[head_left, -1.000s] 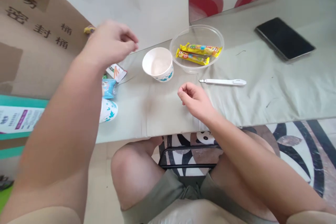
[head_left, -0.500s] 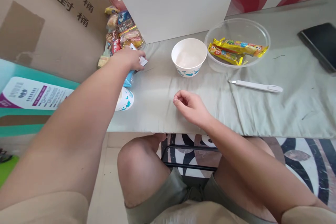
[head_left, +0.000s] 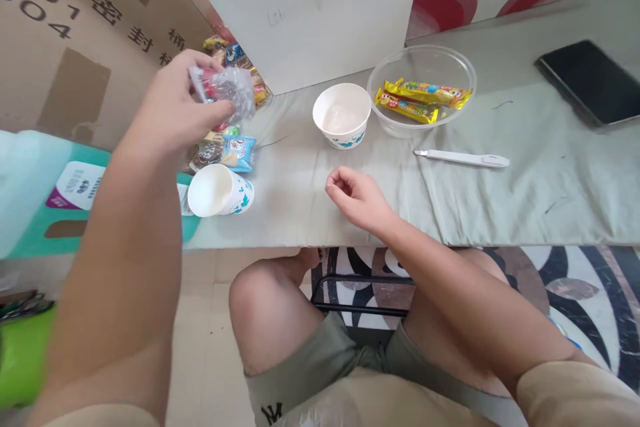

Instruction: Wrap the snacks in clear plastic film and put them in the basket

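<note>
At the left, my left hand (head_left: 173,103) grips a crinkly clear snack packet (head_left: 236,90) with red on it, raised above the table. Behind it is a heap of wrapped snacks (head_left: 235,53), partly covered by the hand. A blue snack packet (head_left: 239,152) lies below, and close to it a white paper cup (head_left: 220,192) with blue leaf prints is tipped on its side. My right hand (head_left: 357,199) rests near the table edge, its fingers loosely curled with nothing in them. Beyond it stands a white paper bowl (head_left: 345,113).
A clear plastic bowl (head_left: 380,77) holds yellow snack sticks (head_left: 425,97). In front lies a white utility knife (head_left: 463,158), and a black phone (head_left: 593,80) is at the far right. Cardboard box (head_left: 65,80) and white box (head_left: 320,20) wall in the back left.
My left hand has lifted from the snack heap with the clear packet. The tipped cup and blue packet now show. The view has shifted slightly; my right hand stays put.
</note>
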A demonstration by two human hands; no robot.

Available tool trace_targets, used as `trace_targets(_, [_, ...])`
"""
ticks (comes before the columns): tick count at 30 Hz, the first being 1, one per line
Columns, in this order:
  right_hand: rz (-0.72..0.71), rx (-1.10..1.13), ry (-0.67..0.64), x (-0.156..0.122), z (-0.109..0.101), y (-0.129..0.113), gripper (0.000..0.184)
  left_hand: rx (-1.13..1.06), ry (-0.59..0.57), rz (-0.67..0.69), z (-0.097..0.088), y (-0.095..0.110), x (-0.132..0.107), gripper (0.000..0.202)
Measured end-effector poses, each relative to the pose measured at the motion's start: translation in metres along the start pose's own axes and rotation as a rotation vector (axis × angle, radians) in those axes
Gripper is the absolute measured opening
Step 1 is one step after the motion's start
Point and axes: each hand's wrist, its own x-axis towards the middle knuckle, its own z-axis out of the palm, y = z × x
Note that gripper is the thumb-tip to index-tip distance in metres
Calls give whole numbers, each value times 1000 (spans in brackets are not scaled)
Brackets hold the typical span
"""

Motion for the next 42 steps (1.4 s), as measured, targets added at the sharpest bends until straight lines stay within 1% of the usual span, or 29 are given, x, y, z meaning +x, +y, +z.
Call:
trace_targets(2, [-28, 22, 51, -5, -7, 0, 15, -324, 1, 45, 0, 3, -27, 63])
trace_targets(3, [-43, 42, 89, -9, -10, 0, 17, -535, -38, 52, 5, 4, -42, 67])
trace_targets(4, [-58, 68, 127, -12, -14, 0, 22, -740, -89, 41, 13, 3, -58, 68])
trace_targets(5, [-69, 94, 154, -15, -17, 1, 28, -892, -120, -6, 25, 3, -73, 67])
trace_targets(7, [-70, 118, 149, -22, -25, 4, 37, -1073, -201, -165, 58, 3, -101, 60])
trace_targets(9, [-56, 42, 121, -29, -35, 8, 37, -1159, -324, -277, 96, 3, -123, 60])
trace_targets(10, [-56, -47, 126, -32, -42, 10, 34, -1174, -354, -303, 114, 3, -130, 58])
trace_targets(11, [-63, -164, 154, -35, -50, 13, 30, -1173, -365, -309, 130, 3, -135, 55])
trace_targets(13, [-83, -442, 270, -40, -72, 17, 23, -1151, -355, -271, 154, 2, -138, 46])
trace_targets(15, [-44, -709, 419, -43, -97, 20, 25, -1143, -313, -209, 168, 0, -136, 40])
trace_targets(17, [89, -941, 562, -46, -121, 22, 33, -1155, -262, -157, 174, -1, -131, 40])
trace_targets(18, [174, -1028, 608, -48, -132, 24, 38, -1164, -241, -139, 176, -1, -128, 41])
trace_targets(20, [309, -1125, 625, -51, -147, 28, 41, -1187, -216, -125, 178, -1, -124, 42])
trace_targets(21, [330, -1148, 601, -53, -151, 31, 38, -1205, -211, -137, 179, 0, -123, 42])
trace_targets(22, [312, -1161, 566, -55, -152, 33, 34, -1226, -206, -160, 179, 0, -123, 42])
trace_targets(24, [194, -1161, 472, -58, -147, 34, 27, -1274, -205, -237, 180, 1, -122, 42])
trace_targets(26, [90, -1088, 362, -60, -132, 31, 25, -1314, -225, -313, 180, 2, -123, 40])
trace_targets(27, [75, -1009, 293, -61, -122, 27, 26, -1325, -242, -333, 180, 2, -123, 39])
trace_targets(29, [103, -782, 158, -61, -98, 18, 26, -1315, -270, -321, 179, 2, -125, 38])
trace_targets(32, [129, -438, 25, -57, -67, 7, 25, -1233, -251, -212, 179, 4, -130, 38])
trace_targets(34, [141, -361, -11, -52, -54, 4, 27, -1174, -222, -146, 180, 6, -135, 37])
trace_targets(37, [180, -399, 8, -46, -49, 4, 28, -1142, -188, -107, 185, 10, -139, 37])
trace_targets(39, [184, -448, 24, -46, -50, 5, 28, -1171, -166, -123, 187, 11, -140, 39])
trace_targets(42, [154, -521, -5, -48, -55, 4, 29, -1262, -114, -199, 184, 9, -137, 47])
